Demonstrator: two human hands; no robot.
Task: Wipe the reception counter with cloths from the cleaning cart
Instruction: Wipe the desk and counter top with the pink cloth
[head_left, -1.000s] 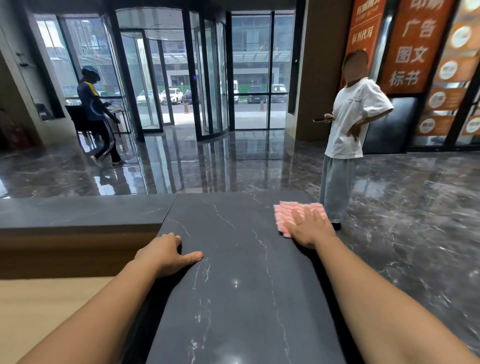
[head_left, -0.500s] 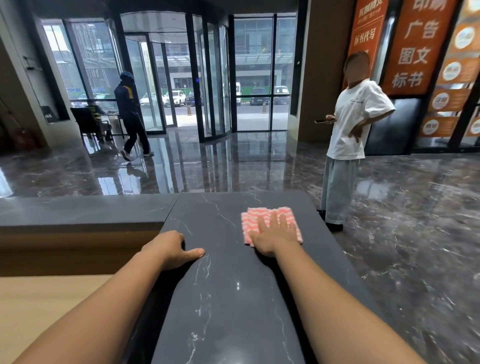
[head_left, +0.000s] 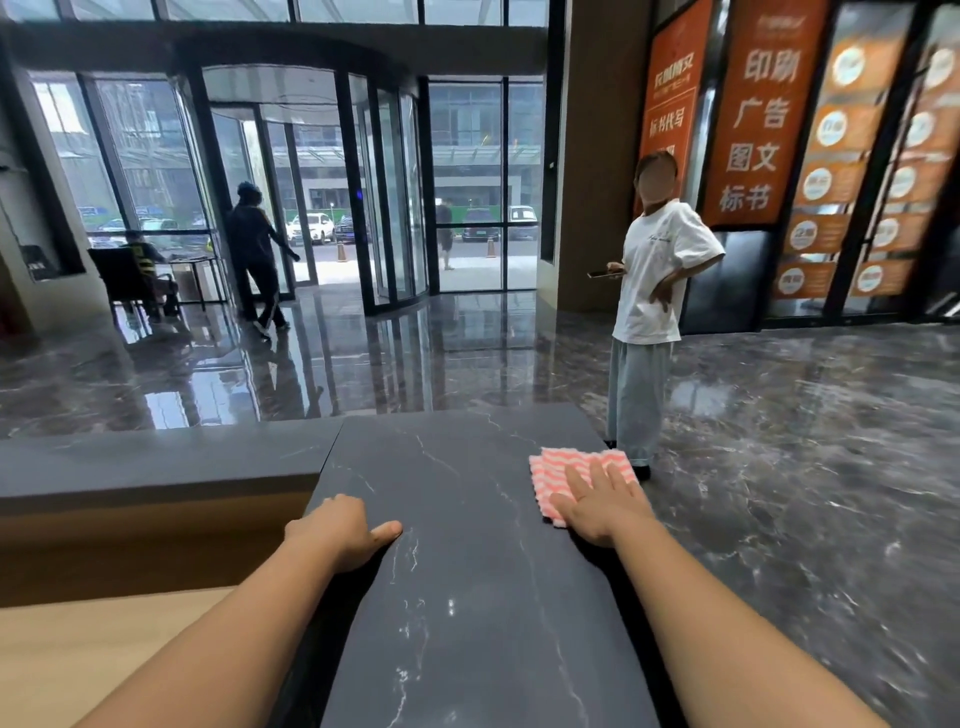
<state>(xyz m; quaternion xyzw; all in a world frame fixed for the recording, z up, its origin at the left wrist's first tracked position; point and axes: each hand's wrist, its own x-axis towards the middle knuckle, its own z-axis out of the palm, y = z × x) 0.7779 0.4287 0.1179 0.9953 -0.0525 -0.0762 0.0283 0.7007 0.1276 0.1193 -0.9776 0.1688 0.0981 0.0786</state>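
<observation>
We lean over the dark marble counter (head_left: 467, 597), which runs away from us toward 12 o'clock. Our right hand (head_left: 602, 506) lies flat with fingers straight and spread, pressing the pink-and-white striped cloth (head_left: 558, 465) onto the counter at about 1 o'clock, close to its right edge; it grasps nothing, the palm just bears down. Our left hand (head_left: 340, 530) sits at 11 o'clock, fingers curled over the counter's left edge and thumb laid on top, gripping it. Beyond the counter at 1 o'clock a person in a white shirt (head_left: 662, 270) stands on the glossy floor (head_left: 805, 441) holding a phone (head_left: 602, 274). At 11 o'clock a person in dark clothes (head_left: 257, 254) is by the revolving door (head_left: 322, 192)
</observation>
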